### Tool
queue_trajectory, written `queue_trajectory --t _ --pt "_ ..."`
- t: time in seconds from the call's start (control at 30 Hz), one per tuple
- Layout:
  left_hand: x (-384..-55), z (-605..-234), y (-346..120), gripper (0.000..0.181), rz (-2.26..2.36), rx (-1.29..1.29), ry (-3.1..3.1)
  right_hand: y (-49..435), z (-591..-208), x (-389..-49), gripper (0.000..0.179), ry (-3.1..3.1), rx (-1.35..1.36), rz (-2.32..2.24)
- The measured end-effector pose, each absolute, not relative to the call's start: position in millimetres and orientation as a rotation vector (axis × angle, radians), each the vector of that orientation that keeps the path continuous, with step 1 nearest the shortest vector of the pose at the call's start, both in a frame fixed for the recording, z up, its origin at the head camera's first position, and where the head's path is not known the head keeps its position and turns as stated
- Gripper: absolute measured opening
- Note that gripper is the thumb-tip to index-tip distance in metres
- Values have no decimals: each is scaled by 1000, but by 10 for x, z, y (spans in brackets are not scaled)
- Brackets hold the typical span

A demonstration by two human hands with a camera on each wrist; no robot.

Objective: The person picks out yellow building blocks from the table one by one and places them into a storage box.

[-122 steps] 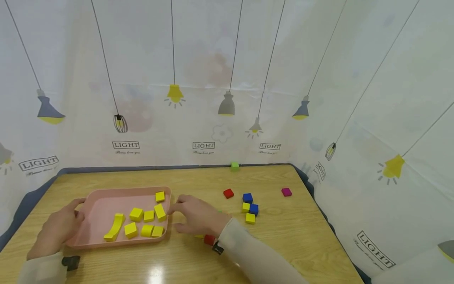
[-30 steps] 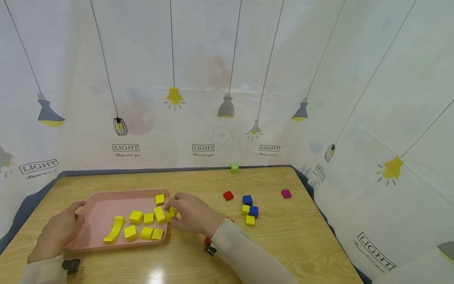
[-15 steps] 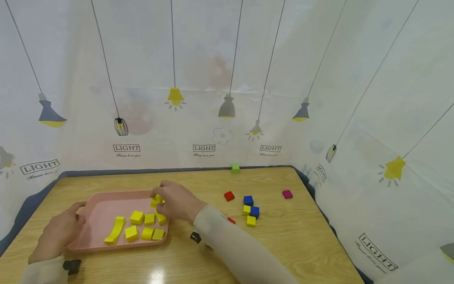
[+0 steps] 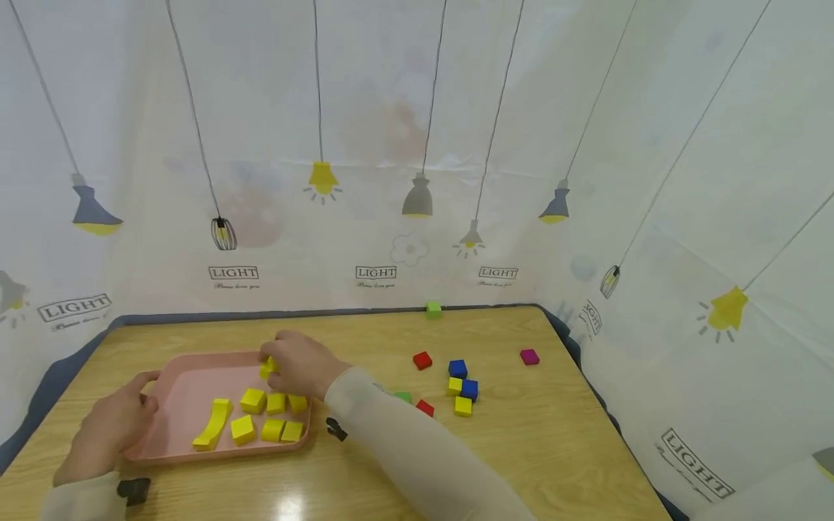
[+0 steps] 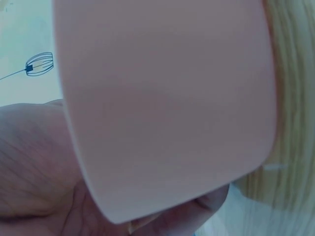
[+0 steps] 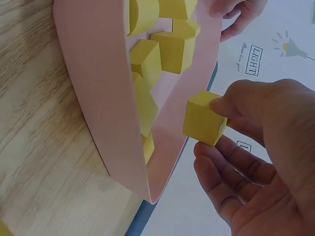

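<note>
A pink tray (image 4: 189,373) lies on the left of the table, with several yellow blocks (image 4: 243,430) inside, among them a curved one (image 4: 213,425). My left hand (image 4: 112,428) grips its left edge; in the left wrist view the tray wall (image 5: 167,98) hides part of that hand. Over the tray's back right part, my right hand (image 4: 302,364) pinches a yellow cube block (image 6: 203,120) between thumb and fingers. The right wrist view shows the cube raised, apart from the blocks in the tray.
Right of the tray lie red blocks (image 4: 423,360), blue blocks (image 4: 458,369), two yellow blocks (image 4: 463,407), a partly hidden green block (image 4: 403,397) and a magenta block (image 4: 530,357). A light green block (image 4: 434,310) sits at the back edge, before a printed curtain (image 4: 391,239).
The right hand has carried the yellow cube leftward from the tray's right edge to above its inside. Red and green blocks show again behind the sleeve. The left hand stays put.
</note>
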State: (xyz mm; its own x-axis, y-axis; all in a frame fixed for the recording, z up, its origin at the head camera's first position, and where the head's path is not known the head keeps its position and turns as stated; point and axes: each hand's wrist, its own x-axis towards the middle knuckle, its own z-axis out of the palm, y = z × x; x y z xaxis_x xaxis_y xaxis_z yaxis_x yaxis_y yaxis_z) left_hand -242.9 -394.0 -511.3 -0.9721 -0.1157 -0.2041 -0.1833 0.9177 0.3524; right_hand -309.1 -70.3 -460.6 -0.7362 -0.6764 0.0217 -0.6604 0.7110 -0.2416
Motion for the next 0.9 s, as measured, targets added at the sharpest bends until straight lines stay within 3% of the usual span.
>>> queue_trajectory --t 0.9 --pt "-2388 -5092 -3895 58 550 -258 2933 -252 -4674 -3021 44 2845 -1063 -488"
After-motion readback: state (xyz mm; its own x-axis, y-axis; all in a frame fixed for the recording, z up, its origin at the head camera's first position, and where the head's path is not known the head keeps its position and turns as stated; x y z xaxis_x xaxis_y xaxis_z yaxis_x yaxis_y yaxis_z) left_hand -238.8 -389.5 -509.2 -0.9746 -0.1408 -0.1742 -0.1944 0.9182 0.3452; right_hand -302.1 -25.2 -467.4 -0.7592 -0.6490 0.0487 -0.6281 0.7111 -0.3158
